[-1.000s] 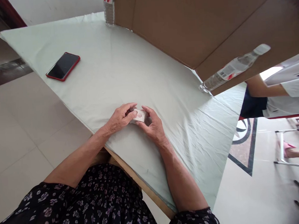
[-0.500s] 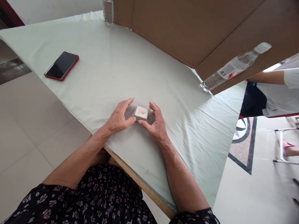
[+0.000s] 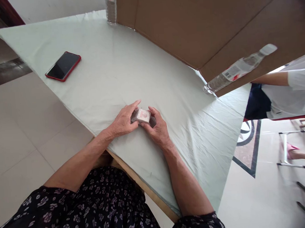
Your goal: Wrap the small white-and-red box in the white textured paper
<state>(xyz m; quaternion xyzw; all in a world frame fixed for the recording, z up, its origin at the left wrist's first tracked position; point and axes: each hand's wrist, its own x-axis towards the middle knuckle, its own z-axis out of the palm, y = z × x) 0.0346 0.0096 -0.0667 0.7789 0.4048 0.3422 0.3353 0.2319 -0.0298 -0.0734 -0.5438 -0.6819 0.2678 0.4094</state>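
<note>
A small stack of playing cards [image 3: 142,115] with a red and white back sits between my hands, near the front edge of the table [image 3: 108,65], which has a pale green cloth over it. My left hand [image 3: 123,121] grips the stack's left side with thumb and fingers. My right hand [image 3: 157,127] closes on its right side, fingers curled round the edge. The stack looks slightly tilted, and I cannot tell whether it is off the cloth.
A red-cased phone [image 3: 63,66] lies face up at the far left. A cardboard screen [image 3: 201,21] stands along the back, with one plastic bottle [image 3: 239,69] by its right end and another bottle [image 3: 110,6] at its far end. Another person [image 3: 288,92] sits to the right.
One second ago both hands held the cards. Half a second ago the fingers had spread apart with the stack on the cloth. Now both hands have closed on the stack again.
</note>
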